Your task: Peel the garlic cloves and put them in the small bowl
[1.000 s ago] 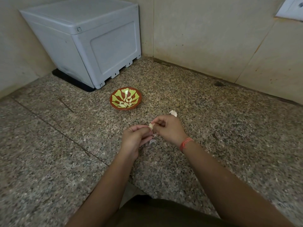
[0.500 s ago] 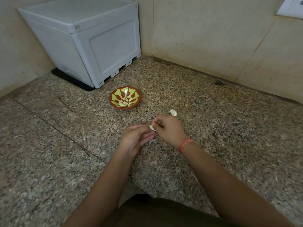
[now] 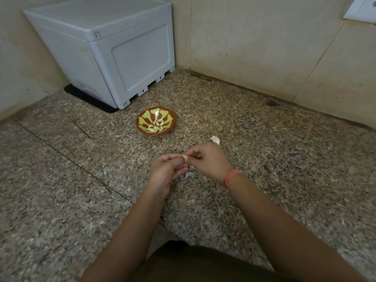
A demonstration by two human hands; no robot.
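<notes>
A small pale garlic clove [image 3: 185,157] sits between my two hands above the granite counter. My left hand [image 3: 165,170] holds it at the fingertips, fingers curled. My right hand [image 3: 205,159] pinches the clove from the right with thumb and forefinger. The small red bowl with a green pattern [image 3: 140,124] stands farther back and a little left, with several peeled cloves [image 3: 156,126] inside. A white piece of garlic [image 3: 215,139] lies on the counter just beyond my right hand. A scrap of skin [image 3: 189,175] lies below my hands.
A grey plastic box [image 3: 105,47] on a black mat stands in the back left corner. Beige walls [image 3: 264,41] close the counter at the back. The granite counter [image 3: 284,159] stretches to the right; its front edge runs near my body.
My hands stay together on the clove; the fingers have shifted slightly around it. The view has barely moved.
</notes>
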